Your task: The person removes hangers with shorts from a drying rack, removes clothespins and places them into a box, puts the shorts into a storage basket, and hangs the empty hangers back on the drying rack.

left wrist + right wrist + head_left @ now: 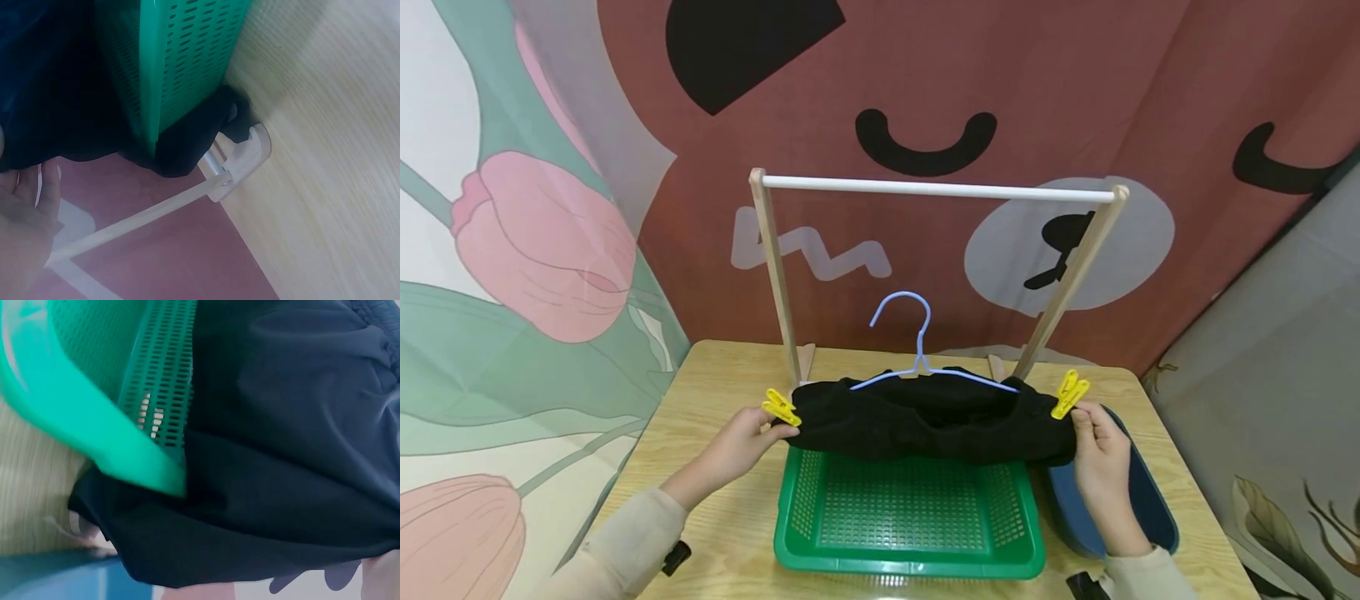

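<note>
Black garment [857,425] at far edge of green basket [917,568], lower than white rail [936,189]; left hand [748,442] and right hand [1105,467] each pinching one end of it, beside yellow clips [1070,402]; uneven pull could pop clip loose; low-hanging cloth might snag basket rim or rack foot [247,164], tilting blue hanger [920,354]

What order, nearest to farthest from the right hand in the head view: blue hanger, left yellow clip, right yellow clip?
1. Right yellow clip: beside the right hand.
2. Blue hanger: at the middle of the black garment.
3. Left yellow clip: at the garment's left end.
</note>
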Motion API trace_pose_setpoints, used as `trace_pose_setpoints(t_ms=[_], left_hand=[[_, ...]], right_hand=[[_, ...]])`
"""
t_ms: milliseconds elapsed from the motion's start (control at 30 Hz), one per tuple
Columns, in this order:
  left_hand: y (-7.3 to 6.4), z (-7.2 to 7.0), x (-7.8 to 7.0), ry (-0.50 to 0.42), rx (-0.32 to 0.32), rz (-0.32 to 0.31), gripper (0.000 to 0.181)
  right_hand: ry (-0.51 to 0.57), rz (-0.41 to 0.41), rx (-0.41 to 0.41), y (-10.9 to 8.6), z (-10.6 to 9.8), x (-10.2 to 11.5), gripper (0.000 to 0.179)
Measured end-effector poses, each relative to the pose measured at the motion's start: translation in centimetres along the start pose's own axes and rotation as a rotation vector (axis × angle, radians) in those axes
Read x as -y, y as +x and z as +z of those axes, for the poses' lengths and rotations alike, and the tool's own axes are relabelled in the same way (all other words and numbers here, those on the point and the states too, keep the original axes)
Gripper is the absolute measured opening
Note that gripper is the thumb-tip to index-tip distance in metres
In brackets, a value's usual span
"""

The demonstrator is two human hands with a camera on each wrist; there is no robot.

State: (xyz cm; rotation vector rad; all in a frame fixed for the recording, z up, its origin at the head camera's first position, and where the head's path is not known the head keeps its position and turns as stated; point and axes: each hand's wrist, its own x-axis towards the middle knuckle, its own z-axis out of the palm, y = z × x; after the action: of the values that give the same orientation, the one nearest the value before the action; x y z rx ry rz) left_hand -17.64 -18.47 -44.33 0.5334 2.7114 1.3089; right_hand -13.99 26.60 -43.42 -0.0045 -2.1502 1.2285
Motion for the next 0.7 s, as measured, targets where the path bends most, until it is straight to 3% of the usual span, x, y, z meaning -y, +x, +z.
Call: trace_pose_setpoints(t_ms=[167,367,567,700], left_hand=[[-0.5,-0.4,0.0,0.013,-0.033,0.006,0.014],[-0.8,-0.7,-0.4,0.059,-0.13,-0.017,0.012],[-1.2,-0.6,-0.5,0.06,-0.239,-0.026,0.012],[-1.6,-0.6,-0.2,0.033,-0.31,0.013,0.013]], right_hand=[[-0.069,-0.119,0.056,0.1,-0.2,-0.2,0.014],[-0.14,-0.253,0.114,0.4,-0.3,-0.1,0.008],[-0.207,-0.283,0.231,0.7,-0.7,0.3,0.013],[-0.244,-0.29,0.327,1.0,-1.1,0.9,0.015]])
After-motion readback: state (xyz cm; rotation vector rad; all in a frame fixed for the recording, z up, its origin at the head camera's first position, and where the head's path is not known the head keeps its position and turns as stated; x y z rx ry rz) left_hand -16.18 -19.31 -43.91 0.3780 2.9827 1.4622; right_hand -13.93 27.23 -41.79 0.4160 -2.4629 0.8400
